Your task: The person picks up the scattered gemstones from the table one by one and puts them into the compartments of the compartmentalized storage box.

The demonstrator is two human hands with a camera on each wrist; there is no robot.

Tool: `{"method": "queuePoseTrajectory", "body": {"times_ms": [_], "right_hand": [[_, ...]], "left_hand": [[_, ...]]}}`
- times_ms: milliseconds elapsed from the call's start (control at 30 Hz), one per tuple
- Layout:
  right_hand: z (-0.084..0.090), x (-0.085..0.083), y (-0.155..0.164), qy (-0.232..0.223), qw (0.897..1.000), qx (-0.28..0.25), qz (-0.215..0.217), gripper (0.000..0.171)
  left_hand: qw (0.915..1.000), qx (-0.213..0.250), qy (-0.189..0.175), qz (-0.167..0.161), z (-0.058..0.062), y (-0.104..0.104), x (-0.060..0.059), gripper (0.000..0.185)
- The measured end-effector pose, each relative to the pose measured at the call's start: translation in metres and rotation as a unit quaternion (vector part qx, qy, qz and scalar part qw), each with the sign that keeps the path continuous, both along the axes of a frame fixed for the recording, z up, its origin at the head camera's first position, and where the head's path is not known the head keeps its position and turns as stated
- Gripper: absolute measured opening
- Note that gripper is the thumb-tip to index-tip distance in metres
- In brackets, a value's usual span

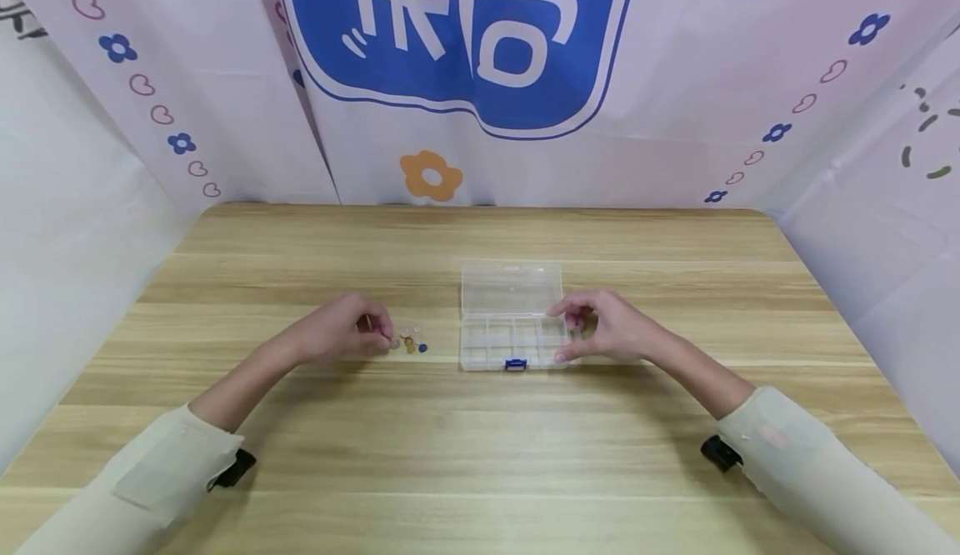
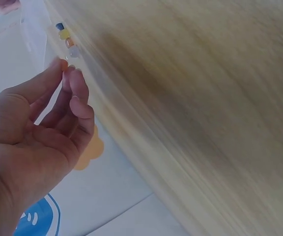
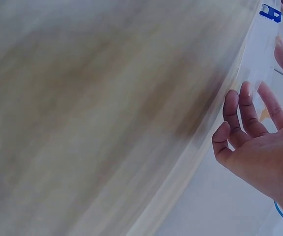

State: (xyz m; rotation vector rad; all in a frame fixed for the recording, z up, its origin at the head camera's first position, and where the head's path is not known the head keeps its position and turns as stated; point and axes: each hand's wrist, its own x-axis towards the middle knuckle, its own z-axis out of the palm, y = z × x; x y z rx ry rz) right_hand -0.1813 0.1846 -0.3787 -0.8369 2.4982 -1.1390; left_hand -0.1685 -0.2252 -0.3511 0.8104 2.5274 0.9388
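left hand (image 1: 352,332) curled, fingers pinching 1 of the small coloured round beads (image 1: 408,342) on the wooden counter (image 1: 480,447); open clear plastic compartment box (image 1: 510,342) just rightward, right hand (image 1: 603,327) loosely steadying its end.

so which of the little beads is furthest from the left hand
The dark blue bead, at the end of the cluster nearest the clear box; the paler beads lie closer to the left hand.
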Motion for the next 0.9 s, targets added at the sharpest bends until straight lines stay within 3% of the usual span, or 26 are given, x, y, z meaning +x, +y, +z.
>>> {"method": "queuePoseTrajectory", "body": {"times_ms": [200,900], "right_hand": [[0.000,-0.001,0.001,0.002,1.000,0.000,0.004,0.052],[0.000,-0.002,0.001,-0.016,1.000,-0.003,0.003,0.055]], "left_hand": [[0.9998,0.007,0.011,0.013,0.002,0.004,-0.001,0.006],[0.9998,-0.003,0.018,-0.011,0.010,0.024,-0.011,0.007]]}}
